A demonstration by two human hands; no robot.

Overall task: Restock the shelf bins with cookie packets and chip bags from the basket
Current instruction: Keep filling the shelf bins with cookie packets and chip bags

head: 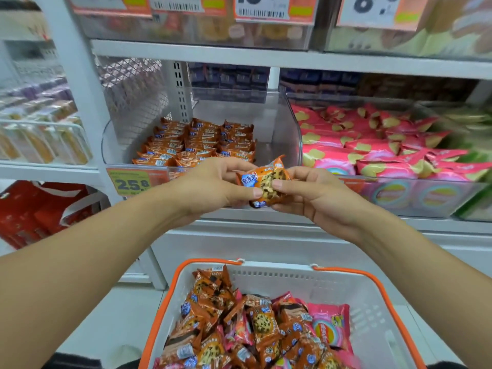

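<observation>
The setting is a shop aisle with a white metal shelf unit [266, 58] carrying clear plastic bins. In front of the middle shelf, both hands hold one cookie packet [263, 182], a small crinkled orange foil wrapper printed with a chocolate-chip cookie and a blue logo. The left hand [213, 186] pinches its left edge, thumb pressed on the front face with the fingers curled behind; the right hand [308, 194] pinches the right edge in the same way, thumb on the front. The packet is held in the air just in front of the rim of the clear cookie bin [282, 129], a smooth transparent container with rounded corners. That bin holds rows of identical orange packets [199, 142] stacked on edge in its left and centre portion, with its right portion showing bare clear wall. An orange price label [133, 182] is fixed to its front edge. Just beside it on the right, a second clear bin [399, 198] is filled with glossy pink chip bags [372, 145] lying flat and overlapping. Below the hands sits the basket [319, 283], white perforated plastic with an orange rim and handles, containing a loose heap of orange cookie packets and several pink bags. Red packages [34, 209] occupy the lower shelf at the left.
</observation>
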